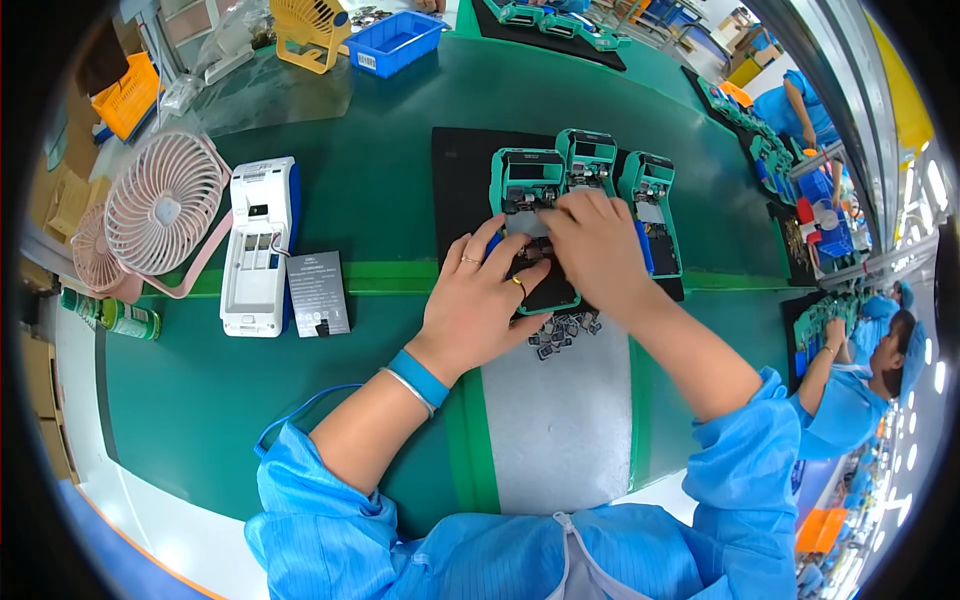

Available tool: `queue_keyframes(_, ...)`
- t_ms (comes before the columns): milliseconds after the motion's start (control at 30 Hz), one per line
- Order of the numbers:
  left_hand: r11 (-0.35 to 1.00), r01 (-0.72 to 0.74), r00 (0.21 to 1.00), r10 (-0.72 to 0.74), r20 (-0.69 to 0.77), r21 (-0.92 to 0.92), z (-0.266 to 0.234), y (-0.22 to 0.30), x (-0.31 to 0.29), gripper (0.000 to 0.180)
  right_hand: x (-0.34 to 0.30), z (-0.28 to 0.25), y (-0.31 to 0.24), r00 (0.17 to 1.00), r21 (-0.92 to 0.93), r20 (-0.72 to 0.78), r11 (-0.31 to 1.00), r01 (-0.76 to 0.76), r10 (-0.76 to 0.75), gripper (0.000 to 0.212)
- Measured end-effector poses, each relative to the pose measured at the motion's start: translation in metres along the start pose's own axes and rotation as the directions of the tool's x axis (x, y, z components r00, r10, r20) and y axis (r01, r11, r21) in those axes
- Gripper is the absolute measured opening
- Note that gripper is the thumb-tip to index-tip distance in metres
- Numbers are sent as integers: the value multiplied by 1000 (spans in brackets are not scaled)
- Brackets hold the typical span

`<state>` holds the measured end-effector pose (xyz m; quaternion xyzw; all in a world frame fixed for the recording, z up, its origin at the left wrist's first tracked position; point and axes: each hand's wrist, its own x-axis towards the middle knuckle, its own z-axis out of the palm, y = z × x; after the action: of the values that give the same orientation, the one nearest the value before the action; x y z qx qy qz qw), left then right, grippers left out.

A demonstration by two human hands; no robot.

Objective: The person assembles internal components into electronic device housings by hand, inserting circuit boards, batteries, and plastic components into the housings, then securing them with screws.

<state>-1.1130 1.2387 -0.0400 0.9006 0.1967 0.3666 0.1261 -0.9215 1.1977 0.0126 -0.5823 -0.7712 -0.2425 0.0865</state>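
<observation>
On a black mat (455, 200) stand three teal-framed handheld device housings with their inner parts showing. My left hand (480, 295) lies over the left edge of the nearest housing (527, 168), fingers spread and touching its inside. Bent over the same housing, my right hand (600, 250) has its fingers closed and pointing down near a grey plate in it. What those fingertips hold, if anything, is hidden. A second housing (587, 147) sits behind, and a third housing (655, 210) is to the right. Small dark square pieces (563, 335) lie in a pile below my hands.
To the left are a white device shell (258, 250), a dark flat battery (318, 292), a pink fan (165, 205) and a green bottle (130, 320). Behind stand a blue bin (395, 45) and a yellow fan (308, 35). Co-workers in blue (850, 390) sit at right.
</observation>
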Motion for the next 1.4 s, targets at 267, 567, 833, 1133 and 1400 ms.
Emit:
queue_keyframes(267,1000,-9,1000,9,13,-2,-2,2,2,51,30,7,15,988,-191,37,970,151,-147,9)
queue_keyframes(567,999,-38,998,36,43,30,-13,-11,3,52,-55,-37,4,937,454,42,828,-328,348,9)
queue_keyframes(833,995,-47,982,29,186,92,-27,-10,27,63,-132,-31,-27,824,584,177,617,-528,538,13)
queue_keyframes(1133,995,-101,975,98,198,4,49,34,86,62,-140,-20,-46,825,650,16,621,-437,565,11)
queue_keyframes(1400,996,-64,984,74,164,-67,69,45,109,41,-161,-34,-55,795,443,79,693,-569,602,11)
